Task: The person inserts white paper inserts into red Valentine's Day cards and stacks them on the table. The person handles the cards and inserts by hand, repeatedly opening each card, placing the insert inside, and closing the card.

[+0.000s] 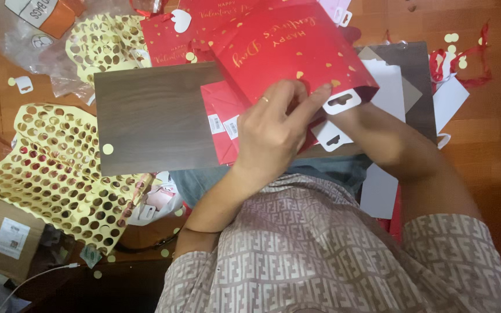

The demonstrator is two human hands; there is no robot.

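- Wooden floor, littered with paper scraps and punched-out dots.
- Red gift bag (285,52) held over a dark wood-grain board (158,116); light, glossy, creases easily—best gripped at its edge by the white hang tab (341,101).
- Left hand (273,124) pinched shut on the bag's lower edge.
- Right hand hidden inside the bag; grip cannot be told.
- Yellow sticker sheets (59,174), full of holes, lie left.

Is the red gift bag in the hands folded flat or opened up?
Folded flat. The red gift bag lies as one flat panel under the left hand, with no open mouth showing. The right hand is hidden beneath it.
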